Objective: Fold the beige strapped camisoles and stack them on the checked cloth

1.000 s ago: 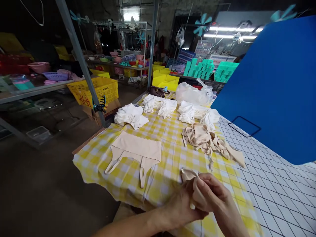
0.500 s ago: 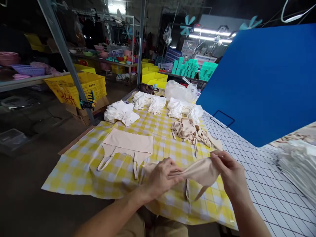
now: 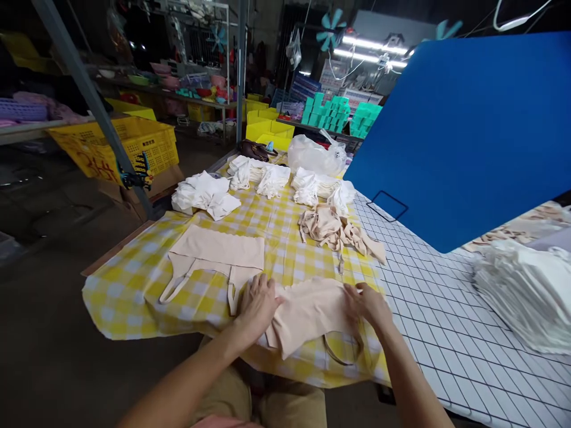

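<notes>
1. The left hand (image 3: 256,304) lies palm down, fingers spread, on the left edge of a beige garment (image 3: 307,312); it presses the cloth flat and grips nothing.
2. The right hand (image 3: 368,304) rests on the garment's right edge, fingers bent over the cloth; whether it pinches the fabric cannot be told.
3. The beige garment lies on the yellow checked cloth (image 3: 134,285) at the near edge of the table, between the two hands; a thin strap loops out of it toward the table's front edge.
4. A second beige garment (image 3: 218,252) lies spread flat just beyond and left of the left hand, its straps trailing toward the near edge; one strap ends just beside the fingers.
5. A crumpled beige heap (image 3: 332,229) sits farther back, to the right of the flat one; white folded pieces (image 3: 203,193) lie in piles along the far side, near a clear plastic bag (image 3: 314,157).
6. A white gridded surface (image 3: 446,321) adjoins the checked cloth on the right; a blue board (image 3: 468,131) leans above it; a white stack (image 3: 526,291) rests at the far right.
</notes>
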Demonstrator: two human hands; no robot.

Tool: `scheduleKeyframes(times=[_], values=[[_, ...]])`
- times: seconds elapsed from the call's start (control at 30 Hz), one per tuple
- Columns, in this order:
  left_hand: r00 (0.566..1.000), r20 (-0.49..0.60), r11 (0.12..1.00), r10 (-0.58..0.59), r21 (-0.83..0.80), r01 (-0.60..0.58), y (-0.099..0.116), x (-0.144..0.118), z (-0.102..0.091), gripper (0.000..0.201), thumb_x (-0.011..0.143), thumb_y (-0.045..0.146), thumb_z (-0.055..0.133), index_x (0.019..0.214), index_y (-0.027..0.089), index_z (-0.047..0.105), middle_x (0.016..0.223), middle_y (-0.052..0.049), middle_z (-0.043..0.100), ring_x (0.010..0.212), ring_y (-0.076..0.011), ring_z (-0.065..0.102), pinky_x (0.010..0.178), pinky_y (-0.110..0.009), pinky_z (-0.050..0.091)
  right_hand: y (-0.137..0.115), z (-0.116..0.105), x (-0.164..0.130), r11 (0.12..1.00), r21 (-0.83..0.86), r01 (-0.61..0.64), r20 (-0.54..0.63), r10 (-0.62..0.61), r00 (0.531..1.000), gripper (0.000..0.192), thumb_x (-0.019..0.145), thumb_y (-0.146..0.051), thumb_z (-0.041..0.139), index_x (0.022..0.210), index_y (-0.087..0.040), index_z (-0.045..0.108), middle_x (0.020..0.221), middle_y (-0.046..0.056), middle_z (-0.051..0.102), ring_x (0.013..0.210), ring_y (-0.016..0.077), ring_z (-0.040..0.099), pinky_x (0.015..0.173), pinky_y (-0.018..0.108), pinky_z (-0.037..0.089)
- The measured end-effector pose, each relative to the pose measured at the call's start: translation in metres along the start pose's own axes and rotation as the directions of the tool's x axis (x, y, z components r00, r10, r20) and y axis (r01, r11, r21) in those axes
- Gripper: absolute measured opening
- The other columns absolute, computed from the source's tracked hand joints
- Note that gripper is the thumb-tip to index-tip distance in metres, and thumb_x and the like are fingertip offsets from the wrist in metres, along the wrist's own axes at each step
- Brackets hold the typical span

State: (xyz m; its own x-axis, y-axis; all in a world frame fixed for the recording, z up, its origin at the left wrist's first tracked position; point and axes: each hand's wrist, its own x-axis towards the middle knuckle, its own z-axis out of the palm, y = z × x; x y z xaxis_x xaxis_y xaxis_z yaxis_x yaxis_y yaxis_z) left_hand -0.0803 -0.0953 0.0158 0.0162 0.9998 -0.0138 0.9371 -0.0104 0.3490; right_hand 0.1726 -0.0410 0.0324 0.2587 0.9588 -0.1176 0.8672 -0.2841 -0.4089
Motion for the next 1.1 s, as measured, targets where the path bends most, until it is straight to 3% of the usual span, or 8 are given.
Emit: scheduleKeyframes(times=[0.23, 0.37, 0.47, 0.57, 0.67, 0.73, 0.93, 1.1], values=[[0.986, 0.168, 0.994, -0.021, -0.104, 0.038, -0.021, -0.003, 0.002, 0.023, 0.077, 0.021, 0.056, 0.099, 0.013, 0.055, 0.097, -0.011, 0.06, 0.091, -0.0235, 0.057, 0.074, -0.03, 0.041, -0.002, 0.008, -0.007, 0.93, 0.346, 0.121, 0.174, -0.191, 0.966, 0.024, 0.069, -0.042, 0.053, 0.062, -0.02, 0.045, 0.056, -0.003, 0.047, 0.054, 0.0128, 0.046, 0.049, 0.024, 0.036], [0.991, 0.076, 0.916, 0.106, -0.395, -0.067, -0.026, 0.004, -0.011, 0.005, 0.074, 0.02, 0.053, 0.071, 0.017, 0.051, 0.071, -0.001, 0.054, 0.071, -0.0162, 0.052, 0.063, -0.025, 0.035, 0.012, -0.015, -0.021, 0.64, 0.767, -0.053, 0.186, -0.142, 0.972, 0.035, 0.059, -0.041, 0.069, 0.074, -0.022, 0.043, 0.064, -0.005, 0.051, 0.054, 0.0124, 0.05, 0.046, 0.022, 0.039], [0.985, 0.075, 0.72, 0.153, -0.691, -0.059, -0.02, 0.012, -0.021, 0.019, 0.072, 0.029, 0.054, 0.062, 0.018, 0.042, 0.056, 0.005, 0.038, 0.056, -0.0112, 0.04, 0.053, -0.023, 0.029, 0.018, -0.034, -0.021, 0.488, 0.867, -0.101, 0.135, -0.035, 0.99, 0.045, 0.051, -0.038, 0.075, 0.079, -0.025, 0.042, 0.069, -0.005, 0.054, 0.052, 0.0127, 0.052, 0.046, 0.023, 0.042], [0.983, 0.061, 0.508, 0.174, -0.861, -0.037, -0.014, 0.018, -0.019, 0.022, 0.071, 0.034, 0.052, 0.062, 0.019, 0.039, 0.057, 0.006, 0.036, 0.055, -0.0097, 0.036, 0.051, -0.021, 0.028, 0.024, -0.034, -0.011, 0.58, 0.814, -0.027, 0.034, -0.001, 0.999, 0.043, 0.051, -0.04, 0.07, 0.081, -0.025, 0.044, 0.071, -0.003, 0.055, 0.055, 0.0145, 0.053, 0.049, 0.027, 0.044], [0.994, 0.078, 0.484, 0.076, -0.875, 0.032, -0.011, 0.021, -0.007, 0.02, 0.069, 0.03, 0.053, 0.062, 0.018, 0.04, 0.058, 0.005, 0.041, 0.058, -0.0106, 0.04, 0.052, -0.021, 0.031, 0.024, -0.017, -0.008, 0.868, 0.496, 0.034, -0.153, 0.048, 0.987, 0.034, 0.052, -0.038, 0.062, 0.079, -0.021, 0.049, 0.073, 0.003, 0.056, 0.061, 0.0186, 0.052, 0.054, 0.033, 0.044], [0.994, 0.105, 0.486, 0.021, -0.87, 0.082, -0.009, 0.02, 0.001, 0.019, 0.069, 0.03, 0.054, 0.063, 0.018, 0.042, 0.059, 0.004, 0.044, 0.06, -0.0114, 0.043, 0.054, -0.021, 0.033, 0.013, -0.004, -0.017, 0.939, 0.321, 0.121, -0.263, -0.035, 0.964, 0.032, 0.058, -0.04, 0.056, 0.082, -0.019, 0.052, 0.078, 0.006, 0.057, 0.064, 0.0198, 0.053, 0.058, 0.035, 0.045], [0.98, 0.183, 0.312, 0.077, -0.938, 0.151, 0.013, 0.004, -0.001, 0.03, 0.073, 0.044, 0.056, 0.07, 0.015, 0.049, 0.061, 0.003, 0.047, 0.059, -0.0106, 0.045, 0.053, -0.022, 0.037, -0.062, 0.03, -0.082, 0.788, 0.437, 0.434, 0.014, -0.488, 0.873, 0.034, 0.075, -0.04, 0.049, 0.1, -0.018, 0.053, 0.087, 0.008, 0.061, 0.066, 0.0169, 0.057, 0.054, 0.027, 0.046], [0.936, 0.184, 0.137, 0.3, -0.979, 0.148, 0.023, -0.011, -0.018, 0.036, 0.082, 0.046, 0.042, 0.073, 0.013, 0.052, 0.072, -0.002, 0.052, 0.067, -0.0121, 0.052, 0.059, -0.023, 0.044, -0.08, 0.039, -0.095, 0.773, 0.439, 0.457, -0.037, -0.493, 0.869, 0.028, 0.076, -0.033, 0.044, 0.096, -0.017, 0.056, 0.081, 0.006, 0.064, 0.067, 0.0178, 0.058, 0.06, 0.027, 0.046]])
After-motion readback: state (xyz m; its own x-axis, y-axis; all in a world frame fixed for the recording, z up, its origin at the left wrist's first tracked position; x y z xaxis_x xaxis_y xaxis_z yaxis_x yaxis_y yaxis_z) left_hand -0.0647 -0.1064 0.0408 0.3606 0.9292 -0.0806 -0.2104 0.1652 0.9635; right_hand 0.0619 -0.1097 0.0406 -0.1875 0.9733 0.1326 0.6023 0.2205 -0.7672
